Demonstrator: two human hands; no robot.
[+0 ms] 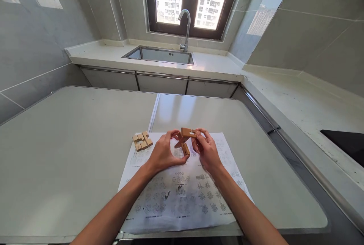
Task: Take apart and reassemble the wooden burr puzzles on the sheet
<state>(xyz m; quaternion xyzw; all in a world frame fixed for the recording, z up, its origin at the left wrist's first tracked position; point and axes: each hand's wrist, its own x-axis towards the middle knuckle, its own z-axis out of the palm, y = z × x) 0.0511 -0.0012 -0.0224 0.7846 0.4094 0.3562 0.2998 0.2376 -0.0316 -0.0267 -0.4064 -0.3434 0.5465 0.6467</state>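
My left hand [165, 150] is closed around brown wooden puzzle pieces [185, 149], thumb below and fingers above. One of these pieces slants up toward the other hand. In my right hand [206, 149], thumb and fingers pinch a flat brown wooden puzzle piece [187, 132] with a round notch. It lies over the top of the left hand's pieces and seems to touch them; the exact contact is partly hidden. Both hands are above a printed instruction sheet [182, 199] with rows of line drawings. Left of them, a light wooden block puzzle [142, 141] rests on the sheet's upper corner.
The sheet lies on a pale table [71, 161] with a seam down its far half. Beyond stand a counter with a sink [167, 54] and a curved faucet [187, 29] under a window. A counter [313, 101] runs along the right, with a black panel [345, 144].
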